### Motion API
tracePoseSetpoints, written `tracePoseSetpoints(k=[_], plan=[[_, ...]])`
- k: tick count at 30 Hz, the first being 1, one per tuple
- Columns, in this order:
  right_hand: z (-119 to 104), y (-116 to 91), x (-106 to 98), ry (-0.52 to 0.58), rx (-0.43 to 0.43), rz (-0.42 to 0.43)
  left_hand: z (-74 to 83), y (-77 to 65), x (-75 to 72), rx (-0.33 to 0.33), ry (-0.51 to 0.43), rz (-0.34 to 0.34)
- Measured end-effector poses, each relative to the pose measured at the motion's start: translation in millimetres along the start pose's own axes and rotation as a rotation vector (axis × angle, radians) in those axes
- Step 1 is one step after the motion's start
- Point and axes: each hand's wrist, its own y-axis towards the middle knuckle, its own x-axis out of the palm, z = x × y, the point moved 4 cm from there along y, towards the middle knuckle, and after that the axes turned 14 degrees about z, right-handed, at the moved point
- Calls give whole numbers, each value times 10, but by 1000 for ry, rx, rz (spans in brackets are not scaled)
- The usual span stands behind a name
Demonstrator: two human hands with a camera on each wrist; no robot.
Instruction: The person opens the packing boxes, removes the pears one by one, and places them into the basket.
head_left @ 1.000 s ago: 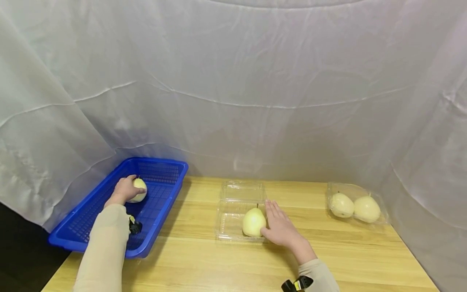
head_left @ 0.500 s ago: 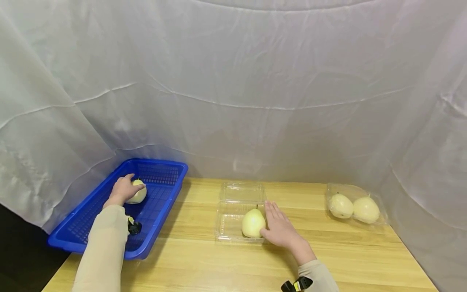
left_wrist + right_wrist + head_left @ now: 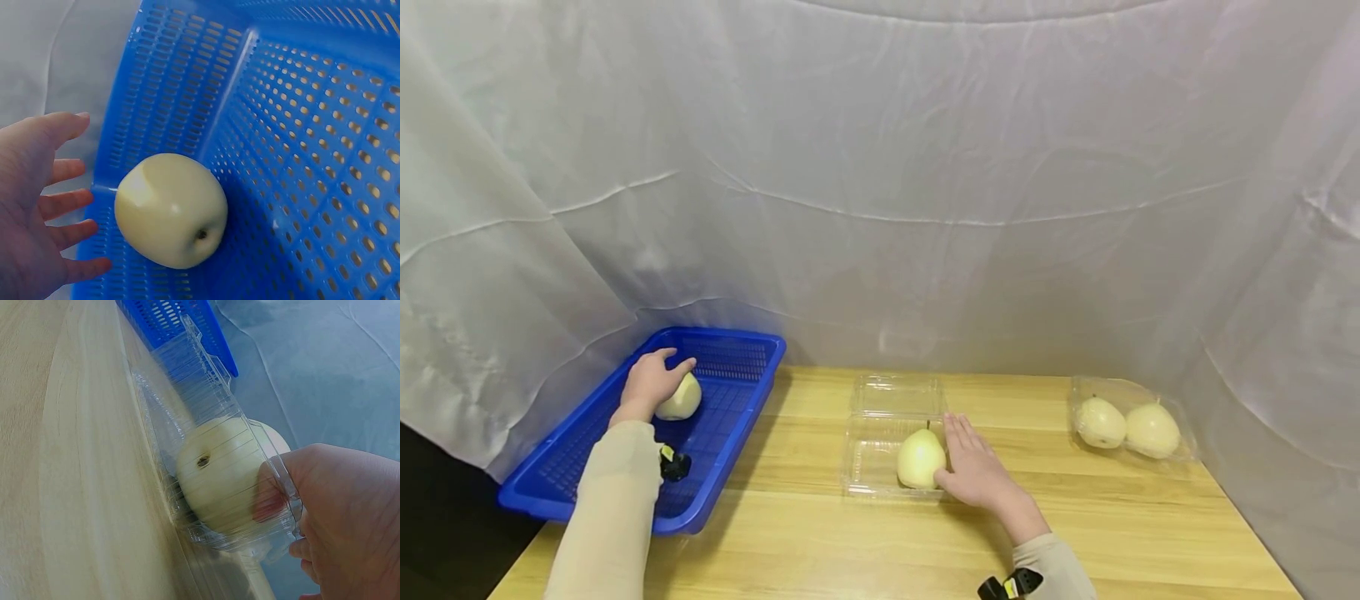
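In the head view, my left hand (image 3: 651, 385) is over the blue basket (image 3: 730, 450) at the left, beside a pale yellow pear (image 3: 681, 400). The left wrist view shows its fingers spread, with a gap to the pear (image 3: 172, 212). At the table's middle, a clear plastic box (image 3: 868, 467) stands with its lid folded back; another pear (image 3: 921, 460) is upright in its right half. My right hand (image 3: 976, 467) holds the box's right wall: its thumb reaches inside against the pear (image 3: 219, 475), and the straight fingers lie outside.
A second clear box (image 3: 1183, 442), holding two pears (image 3: 1153, 431), lies at the right of the wooden table (image 3: 820, 550). A grey curtain (image 3: 880, 250) hangs behind and at both sides.
My left hand has shifted slightly left and away from the pear in the basket, which has tilted so its stem no longer shows. The right hand and box have stayed in place.
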Motion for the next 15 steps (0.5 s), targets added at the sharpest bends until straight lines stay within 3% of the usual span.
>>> tracePoseSetpoints(k=[15], plan=[[6,1,1,1,4,-3,319,-44,-240,34,-15,196]])
